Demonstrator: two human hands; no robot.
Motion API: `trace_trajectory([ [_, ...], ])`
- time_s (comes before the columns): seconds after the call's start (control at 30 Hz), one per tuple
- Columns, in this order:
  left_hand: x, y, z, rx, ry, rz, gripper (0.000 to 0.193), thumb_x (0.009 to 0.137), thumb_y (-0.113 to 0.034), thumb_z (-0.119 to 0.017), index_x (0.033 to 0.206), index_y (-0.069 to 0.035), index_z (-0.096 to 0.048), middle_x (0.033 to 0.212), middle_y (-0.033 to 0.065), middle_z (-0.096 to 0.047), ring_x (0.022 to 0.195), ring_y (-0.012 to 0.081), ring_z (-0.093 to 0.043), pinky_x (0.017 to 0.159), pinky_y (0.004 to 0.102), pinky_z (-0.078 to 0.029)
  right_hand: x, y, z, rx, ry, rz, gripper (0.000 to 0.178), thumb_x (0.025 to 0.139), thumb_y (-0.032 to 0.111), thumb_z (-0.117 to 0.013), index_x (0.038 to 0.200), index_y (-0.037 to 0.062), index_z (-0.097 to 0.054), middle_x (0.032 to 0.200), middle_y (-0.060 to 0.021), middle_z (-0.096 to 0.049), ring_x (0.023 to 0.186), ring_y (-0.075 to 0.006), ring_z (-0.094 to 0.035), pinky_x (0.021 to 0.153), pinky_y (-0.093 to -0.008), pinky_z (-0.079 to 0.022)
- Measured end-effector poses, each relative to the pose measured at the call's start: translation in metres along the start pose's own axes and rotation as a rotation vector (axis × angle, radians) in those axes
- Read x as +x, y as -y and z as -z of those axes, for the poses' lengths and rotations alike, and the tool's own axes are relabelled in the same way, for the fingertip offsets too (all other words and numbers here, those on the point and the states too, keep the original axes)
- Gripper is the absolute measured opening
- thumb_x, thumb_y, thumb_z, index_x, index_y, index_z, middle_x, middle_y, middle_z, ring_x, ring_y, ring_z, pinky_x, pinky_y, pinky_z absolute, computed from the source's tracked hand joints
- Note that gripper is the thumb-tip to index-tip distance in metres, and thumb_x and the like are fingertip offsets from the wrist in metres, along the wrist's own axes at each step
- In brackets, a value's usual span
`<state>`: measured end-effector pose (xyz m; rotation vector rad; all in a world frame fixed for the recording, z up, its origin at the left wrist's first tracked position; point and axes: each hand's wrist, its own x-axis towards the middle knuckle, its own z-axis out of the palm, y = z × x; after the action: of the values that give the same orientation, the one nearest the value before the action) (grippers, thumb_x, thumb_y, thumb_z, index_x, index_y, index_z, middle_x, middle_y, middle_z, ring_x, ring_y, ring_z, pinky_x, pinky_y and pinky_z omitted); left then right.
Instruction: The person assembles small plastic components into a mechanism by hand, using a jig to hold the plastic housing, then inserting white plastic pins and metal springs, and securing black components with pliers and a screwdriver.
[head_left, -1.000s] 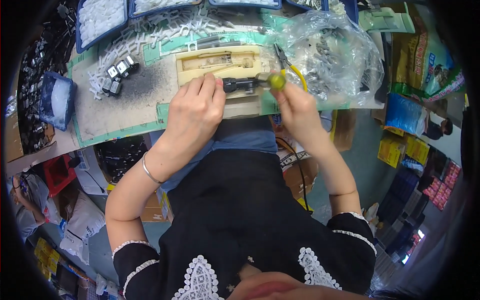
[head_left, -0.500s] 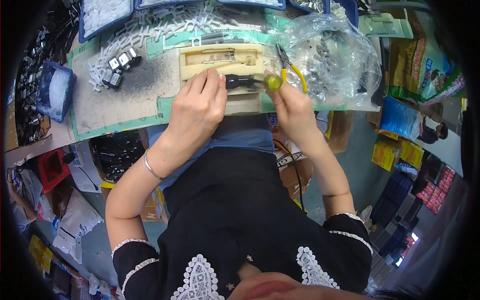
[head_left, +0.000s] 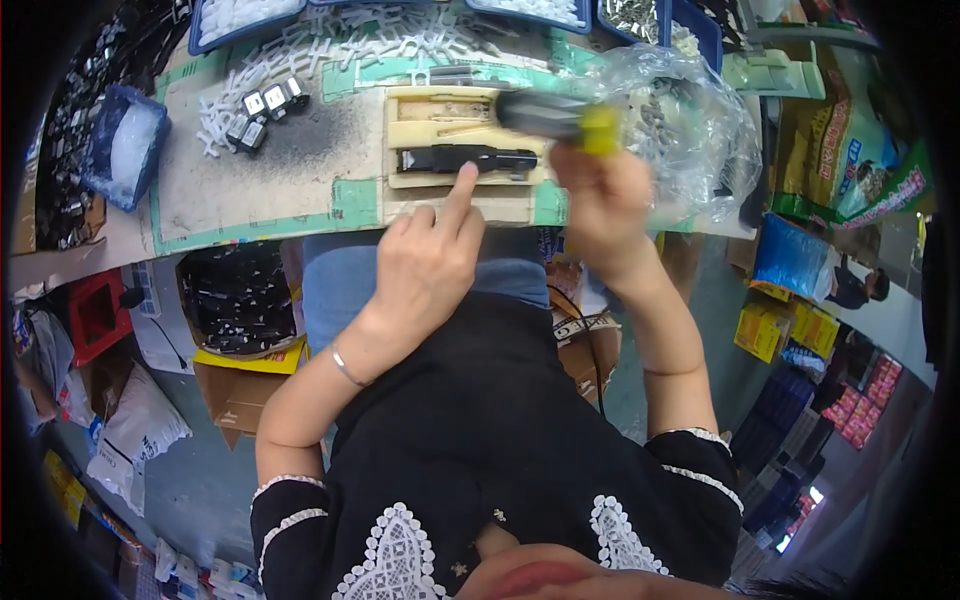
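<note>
Touches a long, glossy black part (head_left: 430, 157) in cream fixture (head_left: 430, 132) with pointing left hand (head_left: 430, 258), cannot tell if otherwise gripping; holds blurred tool (head_left: 545, 117) in right hand (head_left: 608, 200).

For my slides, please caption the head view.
Left hand touches black part in cream fixture; right hand grips blurred tool.

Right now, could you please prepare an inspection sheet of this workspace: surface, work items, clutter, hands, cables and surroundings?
Surface: pale worktop covering with green strips and a dark smudge.
Work items: long black part lying in cream rectangular fixture block; black-and-yellow-green tool, blurred.
Clutter: scattered white branching plastic pieces, silver-and-black blocks, crumpled clear plastic bag.
Hands: left hand touches the part with one finger; right hand grips the tool.
Cables: thin dark cable below the worktop.
Surroundings: brown cardboard box with dark parts, white sack, both lower left.
</note>
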<state>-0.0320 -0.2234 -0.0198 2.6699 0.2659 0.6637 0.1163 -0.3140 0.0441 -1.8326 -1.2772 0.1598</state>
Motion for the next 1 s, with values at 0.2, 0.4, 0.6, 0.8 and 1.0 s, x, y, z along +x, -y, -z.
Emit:
trace_trajectory([
  [0.2,-0.017,-0.003,-0.018,0.201,0.027,0.057,0.006,0.068,-0.011,-0.057,0.065,-0.007,-0.053,0.124,0.0097,-0.057,0.040,0.0112,-0.044,0.042,0.0254,-0.038,0.009,0.008,-0.017,-0.148,0.272,-0.030,0.023,0.089,0.018,-0.055,0.106,0.0029,-0.056,0.073,-0.0163,-0.062,0.066,-0.0343,-0.061,0.056,-0.0423,-0.047],
  [0.4,-0.027,0.000,-0.029,0.198,0.012,0.089,0.004,0.070,-0.012,-0.057,0.067,-0.009,-0.056,0.132,0.0080,-0.052,0.039,0.0100,-0.046,0.041,0.0249,-0.038,0.007,0.006,-0.028,-0.319,0.371,0.014,0.020,0.088,0.013,-0.058,0.103,0.0011,-0.061,0.075,-0.0139,-0.063,0.066,-0.0312,-0.062,0.054,-0.0373,-0.048],
  [0.6,-0.035,0.004,-0.040,0.144,-0.050,0.089,0.006,0.070,-0.012,-0.057,0.074,-0.009,-0.060,0.129,0.0051,-0.053,0.040,0.0112,-0.047,0.042,0.0257,-0.041,0.014,0.005,-0.046,-0.372,0.446,0.150,0.027,0.087,0.018,-0.059,0.111,0.0061,-0.057,0.069,-0.0115,-0.061,0.063,-0.0296,-0.061,0.051,-0.0389,-0.047],
  [0.8,-0.031,0.004,-0.032,0.069,0.010,0.073,0.016,0.067,-0.007,-0.056,0.082,-0.005,-0.062,0.125,0.0100,-0.056,0.045,0.0145,-0.053,0.044,0.0278,-0.044,0.025,0.001,-0.063,-0.338,0.428,0.099,0.023,0.088,0.023,-0.056,0.104,0.0057,-0.057,0.069,-0.0136,-0.061,0.061,-0.0316,-0.061,0.051,-0.0409,-0.047],
  [1.0,-0.009,0.010,-0.013,-0.243,-0.022,0.143,0.008,0.066,0.003,-0.054,0.071,-0.003,-0.053,0.122,0.0083,-0.058,0.051,0.0217,-0.058,0.049,0.0332,-0.048,0.025,0.006,-0.003,-0.140,0.016,-0.270,0.027,0.093,0.018,-0.049,0.117,0.0052,-0.047,0.075,-0.0203,-0.061,0.067,-0.0378,-0.060,0.056,-0.0441,-0.044],
])
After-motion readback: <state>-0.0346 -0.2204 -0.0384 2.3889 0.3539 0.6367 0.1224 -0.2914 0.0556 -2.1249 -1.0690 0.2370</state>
